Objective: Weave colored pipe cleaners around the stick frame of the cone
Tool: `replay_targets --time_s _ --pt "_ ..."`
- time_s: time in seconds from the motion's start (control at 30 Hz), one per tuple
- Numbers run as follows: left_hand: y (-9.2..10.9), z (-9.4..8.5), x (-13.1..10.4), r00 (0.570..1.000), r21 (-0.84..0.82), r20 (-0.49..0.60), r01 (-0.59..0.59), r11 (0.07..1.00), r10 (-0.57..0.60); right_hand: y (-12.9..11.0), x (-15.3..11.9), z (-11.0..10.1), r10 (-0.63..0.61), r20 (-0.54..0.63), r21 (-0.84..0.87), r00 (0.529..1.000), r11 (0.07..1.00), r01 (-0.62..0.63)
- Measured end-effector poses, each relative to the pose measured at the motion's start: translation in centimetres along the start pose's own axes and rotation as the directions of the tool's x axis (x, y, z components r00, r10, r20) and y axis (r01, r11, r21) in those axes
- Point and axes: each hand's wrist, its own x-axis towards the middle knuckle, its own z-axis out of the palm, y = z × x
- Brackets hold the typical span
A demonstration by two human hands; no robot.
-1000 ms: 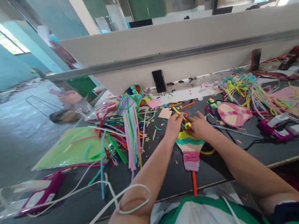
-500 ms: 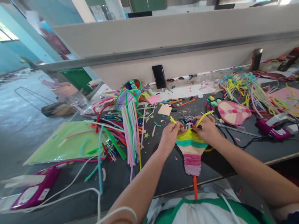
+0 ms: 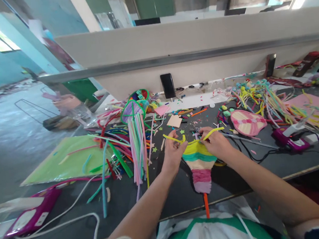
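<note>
A striped piece (image 3: 200, 161) in yellow, teal, cream, pink and lilac lies at the table's front edge, with an orange stem (image 3: 206, 205) pointing toward me. At its top left, my left hand (image 3: 173, 152) is closed on a yellow pipe cleaner (image 3: 168, 137), whose end sticks out to the left. My right hand (image 3: 214, 144) pinches another yellow length (image 3: 216, 130) at the top right corner, its end reaching right. Whether the two yellow lengths are one strip is hidden by the fingers.
Pipe cleaners (image 3: 138, 148) and a green sheet (image 3: 66, 157) lie left. A phone (image 3: 167, 86) leans on the partition. A pink oval piece (image 3: 248, 122), purple glue gun (image 3: 290, 140) and cables are right. Another purple device (image 3: 32, 212) sits front left.
My left hand has shifted left and slightly down, and more of the yellow length shows beside it. My right hand stays at the top right corner. The view has tilted slightly.
</note>
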Motion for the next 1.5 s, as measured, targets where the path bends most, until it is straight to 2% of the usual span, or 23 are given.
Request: replay_targets --time_s 0.03,0.07,0.13,0.2,0.23,0.3,0.4,0.43,0.5,0.53,0.57,0.63,0.7,0.77,0.87,0.97,1.2,1.4,1.5 --pt "0.0 0.1 -0.4 0.996 -0.113 0.004 0.086 0.99 -0.086 -0.2 0.2 -0.1 -0.016 -0.015 0.0 1.0 1.0 0.016" --pt "0.1 0.2 -0.8 0.981 -0.219 0.053 0.192 0.957 -0.185 -0.3 0.4 -0.1 -0.036 -0.039 -0.003 0.999 0.999 0.036" --pt "0.5 0.5 -1.3 0.904 -0.351 0.238 0.42 0.837 -0.354 -0.6 0.9 -0.2 -0.09 -0.09 -0.012 0.992 0.996 0.09" --pt "1.2 0.9 -1.2 0.814 -0.38 0.401 0.566 0.732 -0.421 -0.8 1.6 -0.4 -0.142 -0.13 -0.017 0.981 0.99 0.14" --pt "1.5 1.1 -0.9 0.789 -0.379 0.446 0.595 0.709 -0.423 -0.8 1.9 -0.6 -0.165 -0.138 -0.021 0.977 0.986 0.163" --pt "2.3 1.6 0.2 0.786 -0.374 0.473 0.587 0.718 -0.397 -0.8 2.5 -1.3 -0.199 -0.142 -0.03 0.97 0.98 0.197" --pt "3.4 2.3 2.2 0.826 -0.363 0.424 0.532 0.765 -0.373 0.0 3.1 -2.6 -0.185 -0.189 0.034 0.964 0.98 0.194" --pt "3.7 2.5 2.7 0.835 -0.357 0.403 0.52 0.776 -0.374 0.6 3.2 -3.0 -0.141 -0.227 0.101 0.964 0.981 0.167" --pt "4.1 2.9 3.4 0.835 -0.341 0.389 0.524 0.781 -0.39 2.0 3.2 -3.5 0.031 -0.289 0.326 0.957 0.943 0.068" --pt "4.2 3.1 3.6 0.826 -0.332 0.399 0.535 0.777 -0.399 2.8 3.2 -3.7 0.15 -0.281 0.476 0.948 0.88 0.002" --pt "4.2 3.4 3.7 0.812 -0.32 0.418 0.552 0.77 -0.409 3.5 3.2 -3.8 0.266 -0.225 0.627 0.937 0.776 -0.07" --pt "4.0 4.0 3.6 0.77 -0.285 0.466 0.596 0.751 -0.435 4.7 3.2 -4.0 0.414 -0.002 0.838 0.91 0.497 -0.224" --pt "3.5 4.8 3.4 0.731 -0.245 0.502 0.633 0.735 -0.462 5.4 3.3 -4.4 0.416 0.242 0.883 0.877 0.28 -0.376" --pt "3.0 5.7 3.3 0.702 -0.211 0.527 0.654 0.726 -0.479 5.7 3.3 -4.9 0.358 0.397 0.851 0.845 0.202 -0.485" --pt "2.5 6.9 3.3 0.679 -0.167 0.551 0.66 0.733 -0.485 6.0 3.1 -5.7 0.256 0.545 0.757 0.799 0.261 -0.599" --pt "2.6 7.8 3.0 0.684 -0.136 0.55 0.64 0.757 -0.479 6.5 2.7 -6.2 0.213 0.611 0.672 0.763 0.371 -0.641" --pt "2.5 7.8 2.2 0.705 -0.096 0.499 0.623 0.776 -0.504 6.3 2.4 -6.7 0.135 0.567 0.663 0.813 0.511 -0.547" --pt "2.0 7.0 2.4 0.67 -0.068 0.536 0.641 0.765 -0.514 5.0 2.5 -6.7 0.167 0.571 0.591 0.804 0.595 -0.544" --pt "2.1 6.9 2.5 0.677 -0.061 0.514 0.641 0.765 -0.526 4.9 2.4 -6.7 0.153 0.573 0.59 0.805 0.604 -0.535"
